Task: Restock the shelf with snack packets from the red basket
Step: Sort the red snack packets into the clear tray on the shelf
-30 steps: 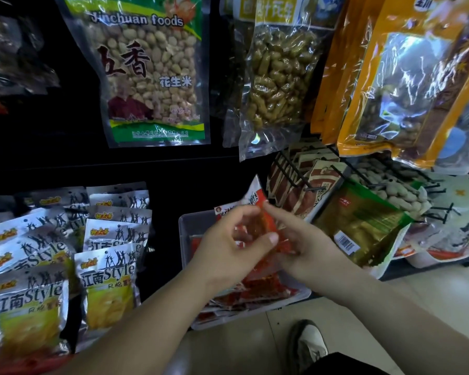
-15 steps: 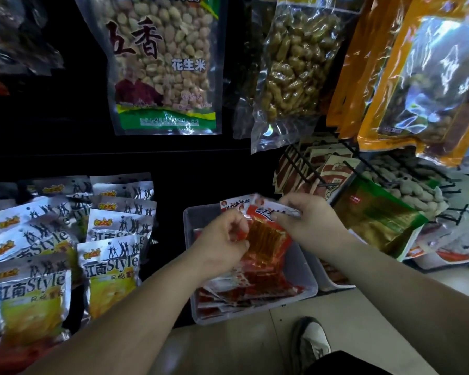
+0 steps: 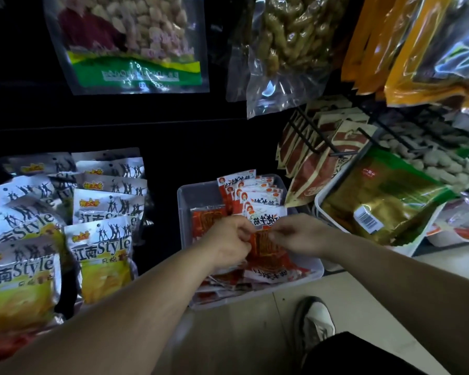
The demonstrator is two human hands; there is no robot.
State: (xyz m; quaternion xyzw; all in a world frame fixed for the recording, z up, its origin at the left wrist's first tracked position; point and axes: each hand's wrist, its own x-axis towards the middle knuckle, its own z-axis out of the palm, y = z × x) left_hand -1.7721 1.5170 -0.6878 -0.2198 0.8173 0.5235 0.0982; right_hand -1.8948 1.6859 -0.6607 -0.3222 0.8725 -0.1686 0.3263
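Observation:
A clear plastic bin (image 3: 201,193) on the bottom shelf holds several red and white snack packets (image 3: 257,194), some standing upright at the back, others lying flat at the front. My left hand (image 3: 228,242) and my right hand (image 3: 295,234) meet over the bin's middle. Together they pinch one red snack packet (image 3: 267,249) by its top edge, left fingers at its left corner, right fingers at its right corner. The packet hangs upright in front of the standing row. The red basket is out of view.
Silver and yellow packets (image 3: 100,239) stand in rows to the left. Hanging nut bags (image 3: 136,41) fill the hooks above. A white tray with a gold and green packet (image 3: 385,201) sits to the right. My shoe (image 3: 313,324) rests on the tiled floor below.
Both hands have lowered the red packet down into the bin, toward the standing row. The camera has tilted downward, so the shelf items appear higher in view.

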